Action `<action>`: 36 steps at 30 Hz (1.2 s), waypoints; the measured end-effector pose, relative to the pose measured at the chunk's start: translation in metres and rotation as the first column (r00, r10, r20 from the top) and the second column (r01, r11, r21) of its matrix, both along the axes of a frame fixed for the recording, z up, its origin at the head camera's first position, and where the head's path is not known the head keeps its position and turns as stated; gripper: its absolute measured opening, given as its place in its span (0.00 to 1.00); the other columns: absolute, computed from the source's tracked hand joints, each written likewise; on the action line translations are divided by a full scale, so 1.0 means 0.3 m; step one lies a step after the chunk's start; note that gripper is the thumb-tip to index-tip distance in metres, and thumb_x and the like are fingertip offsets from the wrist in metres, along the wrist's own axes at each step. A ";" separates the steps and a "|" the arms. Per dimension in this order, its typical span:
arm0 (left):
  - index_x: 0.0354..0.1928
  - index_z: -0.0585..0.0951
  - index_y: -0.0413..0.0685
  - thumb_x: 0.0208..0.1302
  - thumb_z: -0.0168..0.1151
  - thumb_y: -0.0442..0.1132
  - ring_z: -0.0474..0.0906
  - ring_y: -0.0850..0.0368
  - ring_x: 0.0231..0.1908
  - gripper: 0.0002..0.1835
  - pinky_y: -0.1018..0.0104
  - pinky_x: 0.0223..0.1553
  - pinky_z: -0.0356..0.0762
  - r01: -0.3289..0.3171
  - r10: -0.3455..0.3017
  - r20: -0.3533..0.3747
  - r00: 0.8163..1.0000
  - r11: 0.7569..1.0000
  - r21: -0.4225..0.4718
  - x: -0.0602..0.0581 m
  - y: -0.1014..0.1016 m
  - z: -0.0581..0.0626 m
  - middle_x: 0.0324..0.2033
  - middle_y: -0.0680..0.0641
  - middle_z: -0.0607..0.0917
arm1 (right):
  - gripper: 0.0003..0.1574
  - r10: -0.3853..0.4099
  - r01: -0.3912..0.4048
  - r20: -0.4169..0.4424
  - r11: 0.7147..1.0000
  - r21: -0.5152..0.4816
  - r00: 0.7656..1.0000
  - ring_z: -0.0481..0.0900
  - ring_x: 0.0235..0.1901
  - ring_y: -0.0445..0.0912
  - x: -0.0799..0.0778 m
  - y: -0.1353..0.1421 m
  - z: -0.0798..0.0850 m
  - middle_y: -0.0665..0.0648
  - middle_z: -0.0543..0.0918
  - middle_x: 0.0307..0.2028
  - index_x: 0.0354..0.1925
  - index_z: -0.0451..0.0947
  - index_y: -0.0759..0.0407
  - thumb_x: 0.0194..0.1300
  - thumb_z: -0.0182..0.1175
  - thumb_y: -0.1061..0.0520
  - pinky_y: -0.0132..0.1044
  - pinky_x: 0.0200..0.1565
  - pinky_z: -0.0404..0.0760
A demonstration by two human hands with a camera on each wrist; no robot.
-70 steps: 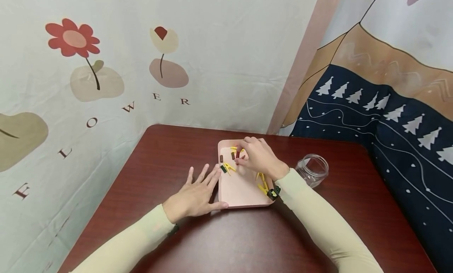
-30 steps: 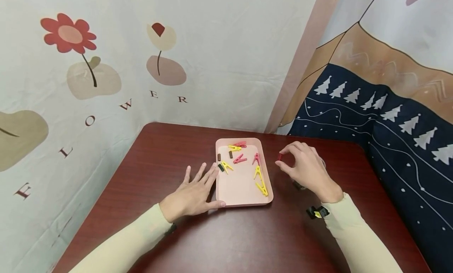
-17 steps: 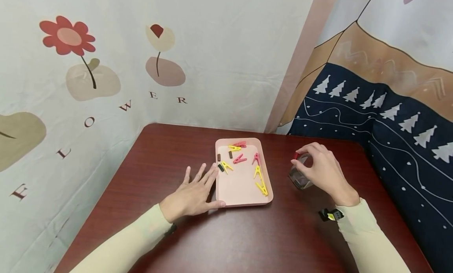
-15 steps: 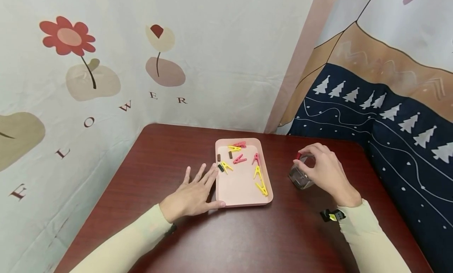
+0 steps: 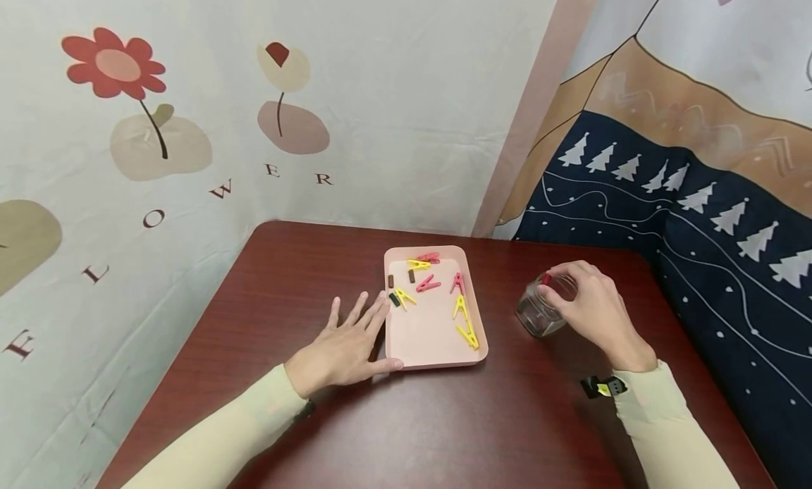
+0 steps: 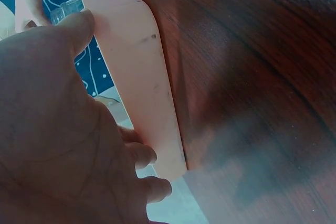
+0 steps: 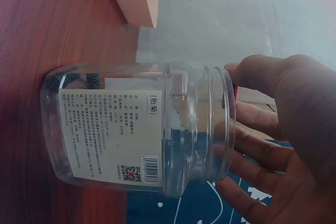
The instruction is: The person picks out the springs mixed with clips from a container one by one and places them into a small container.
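While the left hand (image 5: 339, 349) lies spread, gripping nothing, against the pale pink rectangular tray (image 5: 415, 337) to its right, the nearer right hand (image 5: 595, 308) pinches a small red coil (image 5: 546, 278), clear squarish jar's (image 5: 538, 318) open mouth just beneath its fingertips, coil axis unclear.

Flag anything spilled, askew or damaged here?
Nothing visibly spilled or broken. One oddity: small dark marks on the outer wall of the tray, seen from the left wrist; scuffs or dirt, can't tell which. The clips lie at mixed angles, but all inside the rim.
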State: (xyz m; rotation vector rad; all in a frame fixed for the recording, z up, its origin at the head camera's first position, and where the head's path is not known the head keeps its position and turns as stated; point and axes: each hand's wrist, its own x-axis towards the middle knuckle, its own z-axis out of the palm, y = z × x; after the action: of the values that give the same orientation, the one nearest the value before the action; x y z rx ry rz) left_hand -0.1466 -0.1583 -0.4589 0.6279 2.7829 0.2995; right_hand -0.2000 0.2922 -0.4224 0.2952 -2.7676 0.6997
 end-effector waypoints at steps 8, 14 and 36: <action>0.97 0.49 0.44 0.80 0.61 0.79 0.44 0.31 0.96 0.64 0.14 0.89 0.35 -0.005 0.005 0.000 1.000 1.000 -0.002 0.003 0.001 0.003 0.98 0.44 0.46 | 0.24 0.018 -0.019 -0.030 1.000 -0.016 0.999 0.87 0.58 0.68 -0.009 0.000 -0.006 0.72 0.90 0.60 0.62 0.90 0.63 0.74 0.81 0.53 0.75 0.60 0.90; 0.97 0.49 0.44 0.80 0.60 0.79 0.43 0.32 0.96 0.64 0.14 0.89 0.34 -0.006 0.006 0.008 1.000 1.000 -0.001 0.000 0.003 0.007 0.98 0.44 0.46 | 0.25 0.031 -0.032 -0.035 0.999 -0.025 0.999 0.87 0.58 0.69 -0.015 0.003 -0.009 0.72 0.90 0.60 0.63 0.89 0.64 0.74 0.81 0.55 0.75 0.62 0.89; 0.97 0.48 0.44 0.79 0.59 0.80 0.43 0.31 0.96 0.65 0.14 0.89 0.34 0.000 0.000 0.012 1.000 1.000 0.000 -0.003 0.002 0.004 0.98 0.44 0.45 | 0.26 0.025 -0.027 -0.058 0.999 -0.039 0.998 0.85 0.59 0.68 -0.006 -0.008 -0.022 0.72 0.89 0.61 0.65 0.89 0.63 0.75 0.79 0.55 0.75 0.60 0.89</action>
State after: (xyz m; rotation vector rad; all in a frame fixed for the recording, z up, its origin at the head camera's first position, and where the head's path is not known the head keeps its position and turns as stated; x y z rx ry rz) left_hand -0.1476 -0.1576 -0.4576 0.6235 2.7720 0.3025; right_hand -0.2018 0.2899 -0.4291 0.3380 -2.6967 0.7392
